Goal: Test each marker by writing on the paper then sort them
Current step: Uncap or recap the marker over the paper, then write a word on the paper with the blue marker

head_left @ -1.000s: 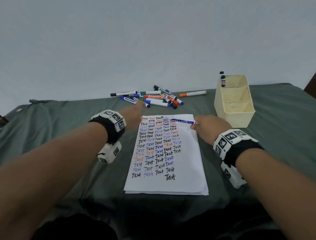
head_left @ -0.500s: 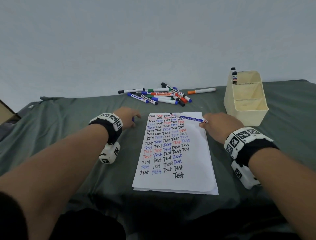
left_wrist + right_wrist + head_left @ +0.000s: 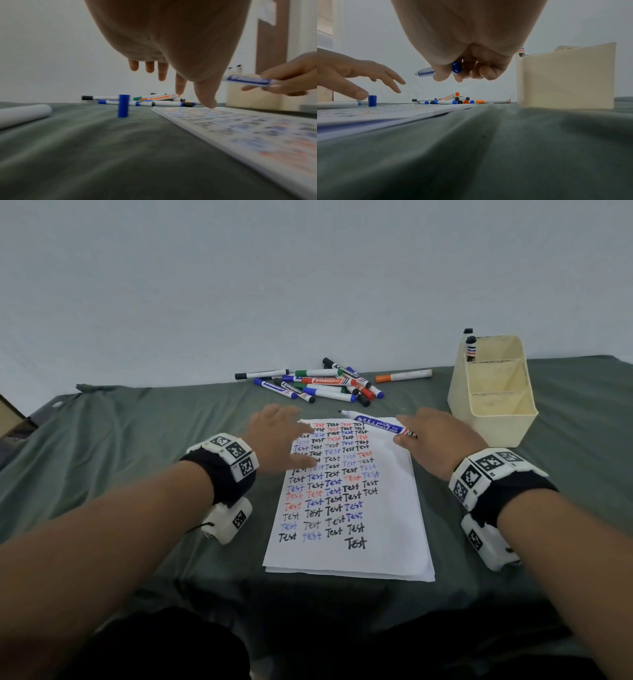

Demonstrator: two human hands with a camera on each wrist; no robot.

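Grey-green cloth covers the tabletop (image 3: 137,474); plain pale wall behind. Landmark: the paper (image 3: 346,501), a sheet stack filled with rows of "Test" in black, blue and red.

Right hand (image 3: 435,440) at the paper's far right corner, fingers curled round an uncapped blue marker (image 3: 376,423). Marker lies nearly level above the paper's far edge, tip pointing left, not on the sheet.

Left hand (image 3: 277,436) over the paper's far left corner, fingers spread and relaxed, holding nothing. Thumb tip sits at the paper's edge; contact uncertain.

Blue cap (image 3: 123,105) stands upright on the cloth just left of the paper, near the left thumb.

Pile of capped markers (image 3: 318,385) beyond the paper's far edge; one orange marker (image 3: 404,376) apart to its right.

Cream organiser (image 3: 493,395) right of the paper, three compartments; two markers upright in the farthest one.

Judgement: testing step for the blue marker. Next move calls for bracing the sheet with the left hand, tilting the tip down to a free spot, writing, then recapping and sorting.
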